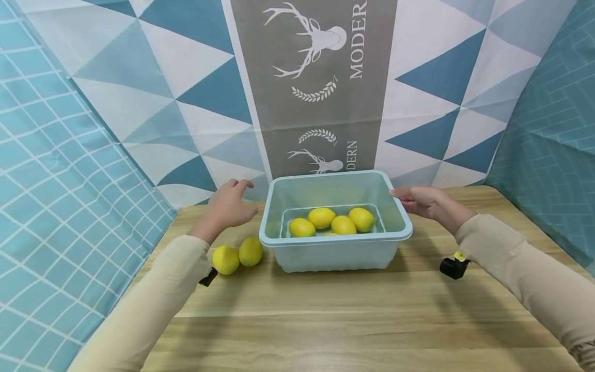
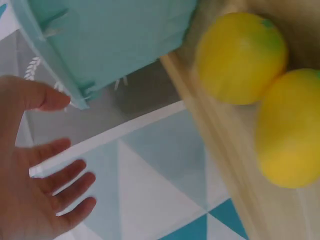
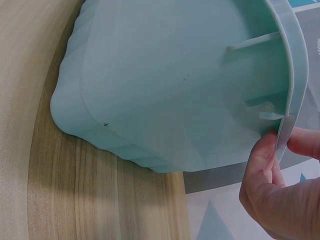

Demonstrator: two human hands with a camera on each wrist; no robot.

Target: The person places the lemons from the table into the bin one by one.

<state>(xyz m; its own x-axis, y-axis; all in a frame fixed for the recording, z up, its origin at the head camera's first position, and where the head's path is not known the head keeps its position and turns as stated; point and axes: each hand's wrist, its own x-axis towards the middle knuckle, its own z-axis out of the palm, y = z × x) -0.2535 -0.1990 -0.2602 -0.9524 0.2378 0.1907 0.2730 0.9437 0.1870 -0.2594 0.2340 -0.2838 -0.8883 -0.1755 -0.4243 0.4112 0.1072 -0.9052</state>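
A pale blue plastic bin point(image 1: 334, 253) stands on the wooden table with several lemons point(image 1: 343, 225) inside. At its right side, my right hand point(image 1: 420, 200) pinches the rim point(image 3: 295, 85), thumb on one face and fingers under the other, as the right wrist view shows. My left hand point(image 1: 230, 204) hovers just left of the bin, fingers spread and apart, holding nothing. In the left wrist view its thumb is near the bin's rim point(image 2: 55, 75); contact cannot be made out. Two lemons point(image 1: 225, 260) lie on the table below the left hand, side by side.
The wooden table point(image 1: 325, 320) runs back to a patterned wall cloth point(image 1: 195, 77) close behind the bin. Blue tiled cloth point(image 1: 46, 181) hangs along the left, and a teal cloth point(image 1: 548, 113) along the right.
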